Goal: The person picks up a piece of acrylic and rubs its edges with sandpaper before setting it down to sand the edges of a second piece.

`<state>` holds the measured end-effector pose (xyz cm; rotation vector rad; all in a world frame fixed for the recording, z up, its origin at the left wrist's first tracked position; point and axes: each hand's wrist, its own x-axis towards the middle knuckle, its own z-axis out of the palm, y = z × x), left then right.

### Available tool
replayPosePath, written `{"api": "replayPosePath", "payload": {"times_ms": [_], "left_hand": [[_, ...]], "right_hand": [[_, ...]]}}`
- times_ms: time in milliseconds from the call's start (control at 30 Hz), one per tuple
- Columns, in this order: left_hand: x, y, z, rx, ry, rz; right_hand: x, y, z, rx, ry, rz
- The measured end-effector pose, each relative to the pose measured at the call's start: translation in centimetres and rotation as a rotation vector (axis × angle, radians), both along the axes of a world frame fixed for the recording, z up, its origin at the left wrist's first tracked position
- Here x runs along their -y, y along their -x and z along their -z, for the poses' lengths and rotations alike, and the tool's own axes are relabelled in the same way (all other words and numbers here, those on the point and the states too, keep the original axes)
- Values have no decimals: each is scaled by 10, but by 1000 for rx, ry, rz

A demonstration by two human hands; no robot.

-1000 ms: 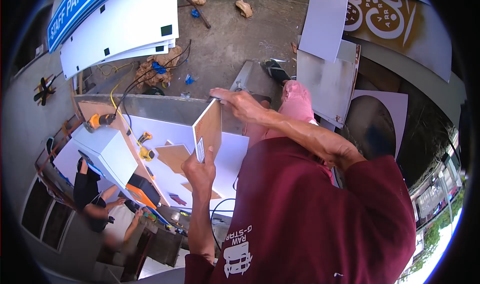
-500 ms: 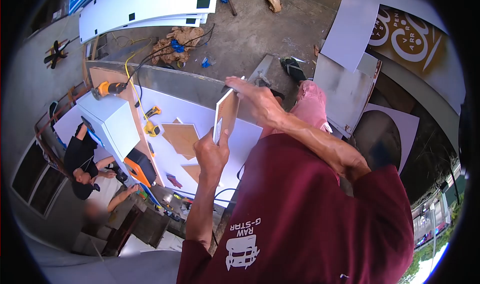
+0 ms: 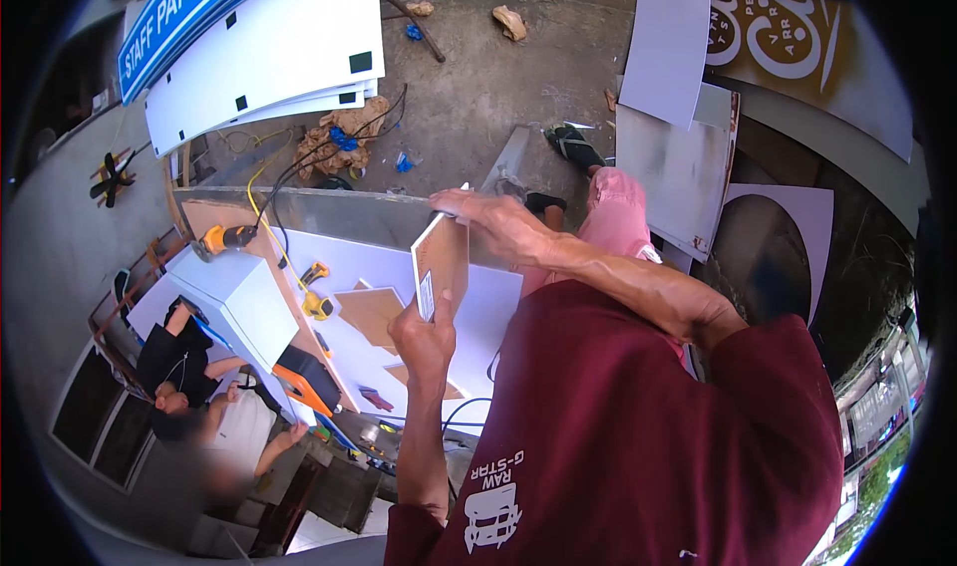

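A small rectangular board (image 3: 440, 257), brown on its broad face and white along its edge, stands upright between my hands, with a white label low on it. My left hand (image 3: 424, 339) grips its lower end, thumb against the brown face. At the upper end my right hand (image 3: 498, 224) lies across the edge with fingers curled over. A small pale tip shows beside those fingers; the thing under them is mostly hidden. Beyond my left hand, flat brown board pieces (image 3: 371, 314) rest on a white sheet (image 3: 344, 267).
Yellow-black power tools (image 3: 317, 292) lie near a white box (image 3: 234, 292). A corded tool (image 3: 224, 239) is behind it. Two other people (image 3: 184, 367) are at the left. Large sign panels (image 3: 269, 58) lean at the upper left. Cables and crumpled brown paper (image 3: 339, 138) litter the floor.
The camera view has shifted, so the surroundings sit lower and sign panels show more. My left hand still grips the board; my right hand stays at its upper edge, moved slightly along it.
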<state>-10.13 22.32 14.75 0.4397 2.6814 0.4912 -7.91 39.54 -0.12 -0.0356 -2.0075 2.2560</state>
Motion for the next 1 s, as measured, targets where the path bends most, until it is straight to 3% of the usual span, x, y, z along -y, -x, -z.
{"api": "replayPosePath", "payload": {"times_ms": [33,67,133,233,367,467,500,667,767,900,1000], "left_hand": [[-1,0,4,-24,-29,15],[2,-3,0,-20,-20,8],[0,-2,2,-19,-26,3],[-1,-3,4,-16,-36,6],[-4,-3,4,-13,35,-6],[-5,-3,7,-41,29,15],[-6,-5,4,-29,14,-5],[-10,-3,-1,-18,-6,-14],[-9,-4,-3,-13,17,-12],[-11,-2,-2,4,26,-45],[-10,-3,1,6,14,-43]], "right_hand": [[-4,1,26,76,5,-24],[-17,7,11,306,105,-157],[-3,5,-7,1,-29,5],[-15,4,-88,-207,17,40],[-2,0,-13,41,-2,-28],[5,-6,-39,-114,-123,51],[-3,-8,-70,-145,-79,46],[3,-8,-36,-49,-162,19],[-1,-8,-75,-129,-146,70],[-5,2,-56,-101,-138,49],[-4,-5,-87,-153,-57,71]]}}
